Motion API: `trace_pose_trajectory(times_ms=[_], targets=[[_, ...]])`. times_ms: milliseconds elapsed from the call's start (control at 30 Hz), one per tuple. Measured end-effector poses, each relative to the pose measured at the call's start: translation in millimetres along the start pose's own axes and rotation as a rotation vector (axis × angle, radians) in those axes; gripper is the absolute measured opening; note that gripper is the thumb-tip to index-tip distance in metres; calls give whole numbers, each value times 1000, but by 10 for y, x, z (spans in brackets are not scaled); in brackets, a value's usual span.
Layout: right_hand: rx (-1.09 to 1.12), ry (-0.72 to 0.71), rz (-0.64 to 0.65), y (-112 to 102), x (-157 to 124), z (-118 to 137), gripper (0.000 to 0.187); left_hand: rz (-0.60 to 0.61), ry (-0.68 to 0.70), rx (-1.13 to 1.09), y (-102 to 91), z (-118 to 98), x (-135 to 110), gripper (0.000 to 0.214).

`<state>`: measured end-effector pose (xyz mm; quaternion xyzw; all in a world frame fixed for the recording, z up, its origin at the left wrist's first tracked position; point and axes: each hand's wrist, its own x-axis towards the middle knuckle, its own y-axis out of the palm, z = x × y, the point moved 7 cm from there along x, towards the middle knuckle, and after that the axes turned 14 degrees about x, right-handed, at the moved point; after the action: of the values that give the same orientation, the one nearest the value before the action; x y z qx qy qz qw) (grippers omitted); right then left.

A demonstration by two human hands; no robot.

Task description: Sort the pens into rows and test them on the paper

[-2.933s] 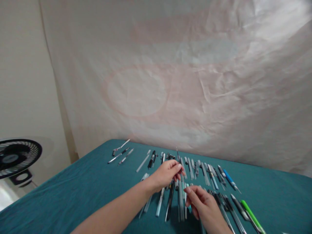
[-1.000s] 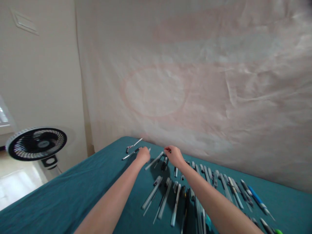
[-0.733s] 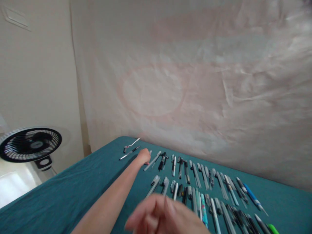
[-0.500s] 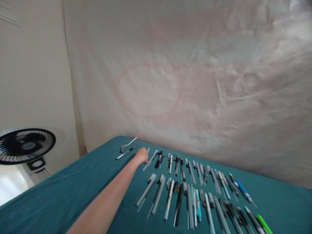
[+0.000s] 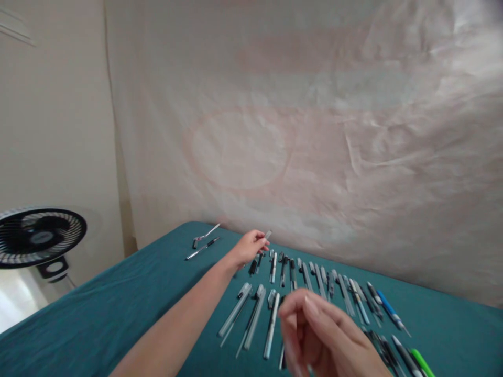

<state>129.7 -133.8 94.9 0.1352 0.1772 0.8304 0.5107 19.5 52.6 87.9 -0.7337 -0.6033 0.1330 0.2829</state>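
L hand (image 5: 250,246) has fingers clamped on clear pen part (image 5: 268,234), approx. counter's (image 5: 149,303) 12 o'clock; prob. light, stiff, slippery: best pinch mid-length. R hand (image 5: 326,330), 4 o'clock: fingers curled, cannot tell if gripping.

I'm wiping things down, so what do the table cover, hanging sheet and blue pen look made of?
Table cover: likely matte cloth; soft ripples. Hanging sheet: fabric or plastic film; creases catch a sheen. Blue pen: probably plastic, its barrel smooth and bright.
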Motion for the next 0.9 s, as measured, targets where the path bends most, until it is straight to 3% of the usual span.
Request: trace_pose_trajectory(times_ms=[67,133,200,300,500,667,900], targets=[[-45,-182,-257,-261,177,289,32,82,72,-73,168,-245,-125,21],[-91,-294,-402,-552,254,422,30,191,162,-205,353,-485,-278,22],[-75,-344,-458,-809,278,429,29,297,216,-317,527,-666,-431,24],[-61,-401,-454,-1015,257,406,25,390,229,-386,723,-798,-589,25],[-17,-478,-537,-1221,187,488,28,330,119,-327,831,-707,-588,32],[117,-402,-547,-1383,232,427,27,349,121,-219,877,-645,-579,29],[263,-325,-533,-1466,291,311,24,419,52,-254,937,-595,-611,32]])
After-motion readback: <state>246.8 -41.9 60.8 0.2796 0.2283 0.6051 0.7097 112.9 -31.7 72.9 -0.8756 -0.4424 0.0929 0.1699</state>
